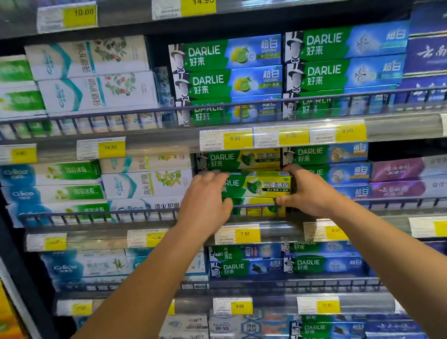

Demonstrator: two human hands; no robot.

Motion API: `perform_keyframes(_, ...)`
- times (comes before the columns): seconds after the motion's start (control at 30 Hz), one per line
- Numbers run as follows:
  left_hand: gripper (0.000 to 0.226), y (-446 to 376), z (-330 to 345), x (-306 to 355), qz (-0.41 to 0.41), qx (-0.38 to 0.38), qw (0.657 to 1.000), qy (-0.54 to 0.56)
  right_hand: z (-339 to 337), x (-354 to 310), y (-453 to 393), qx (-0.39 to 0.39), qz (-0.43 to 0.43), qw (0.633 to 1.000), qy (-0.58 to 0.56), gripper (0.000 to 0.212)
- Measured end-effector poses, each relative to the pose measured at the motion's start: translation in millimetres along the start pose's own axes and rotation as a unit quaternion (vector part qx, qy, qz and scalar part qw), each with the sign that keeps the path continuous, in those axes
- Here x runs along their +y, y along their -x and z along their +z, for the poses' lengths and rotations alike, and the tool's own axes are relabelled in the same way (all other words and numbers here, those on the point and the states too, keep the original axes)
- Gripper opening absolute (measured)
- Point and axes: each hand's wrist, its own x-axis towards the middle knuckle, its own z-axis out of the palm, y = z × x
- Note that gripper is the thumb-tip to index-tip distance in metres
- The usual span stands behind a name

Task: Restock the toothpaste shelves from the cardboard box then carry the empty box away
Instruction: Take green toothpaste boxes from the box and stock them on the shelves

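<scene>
A green and yellow Darlie toothpaste box lies lengthwise in the middle shelf's stack, above the wire rail. My left hand grips its left end, fingers over the top and thumb underneath. My right hand grips its right end the same way. Another matching box sits above it and one below it. The cardboard box is not in view.
Shelves of toothpaste boxes fill the view: white Crest boxes to the left, blue-green Darlie boxes and purple boxes to the right. Clear price strips with yellow tags front each shelf. A dark upright stands at the left.
</scene>
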Motion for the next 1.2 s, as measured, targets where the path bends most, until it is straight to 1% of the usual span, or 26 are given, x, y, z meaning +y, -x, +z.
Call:
perform_keyframes(0.13, 0.054, -2.2, -4.3, 1.4, -0.006, 0.011, 1.000, -0.001, -4.7, 3.1, -5.8, -0.030, -0.009, 0.999, 0.009, 0.066)
perform_keyframes(0.23, 0.053, -3.2, -5.7, 2.7, -0.010, 0.018, 0.999, -0.026, -9.6, 5.4, -6.3, -0.048, -0.029, 0.998, 0.023, 0.062)
perform_keyframes(0.37, 0.051, -2.6, -5.0, 2.7, -0.013, 0.022, 0.999, -0.044, -12.4, 8.6, -5.4, -0.054, -0.042, 0.997, 0.030, 0.063)
perform_keyframes(0.47, 0.049, -4.3, -3.2, 0.3, -0.011, 0.018, 0.999, -0.043, -11.7, 9.8, -3.7, -0.040, -0.054, 0.998, 0.023, 0.062)
perform_keyframes(0.6, 0.047, -9.1, -0.6, 0.6, -0.008, 0.022, 0.998, -0.063, -9.7, 14.1, 4.3, 0.002, -0.063, 0.998, 0.020, 0.068)
perform_keyframes(0.7, 0.047, -12.8, -0.4, 1.9, -0.009, 0.022, 0.996, -0.085, -3.0, 21.2, 11.3, 0.063, -0.087, 0.994, -0.009, 0.058)
perform_keyframes(0.8, 0.047, -13.5, -2.0, 1.9, -0.011, 0.021, 0.994, -0.107, 2.9, 22.9, 15.5, 0.090, -0.089, 0.992, -0.018, 0.057)
perform_keyframes(0.97, 0.046, -12.0, -5.5, -1.0, -0.022, 0.024, 0.991, -0.132, 7.2, 19.3, 16.9, 0.100, -0.085, 0.991, -0.033, 0.051)
perform_keyframes(1.2, 0.047, -10.3, -6.6, -5.7, -0.028, 0.026, 0.989, -0.142, 9.5, 11.2, 13.4, 0.095, -0.082, 0.992, 0.000, 0.051)
